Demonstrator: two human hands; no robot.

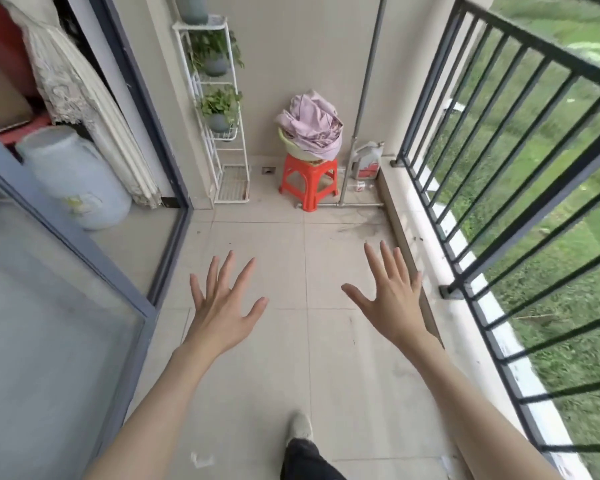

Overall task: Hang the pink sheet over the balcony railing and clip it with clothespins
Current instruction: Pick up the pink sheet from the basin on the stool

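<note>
The pink sheet (310,124) lies crumpled in a pale green basin (293,150) on a red plastic stool (309,180) at the far end of the balcony. The dark metal balcony railing (499,140) runs along the right side. My left hand (222,303) and my right hand (390,292) are stretched out in front of me over the tiled floor, backs up, fingers spread, holding nothing. Both are well short of the stool. I see no clothespins.
A white plant rack (219,112) with potted plants stands left of the stool. A grey pole (364,98) and a white jug (368,161) stand to its right. A sliding glass door (59,271) and a pale blue barrel (73,174) are on the left. My foot (300,426) shows below.
</note>
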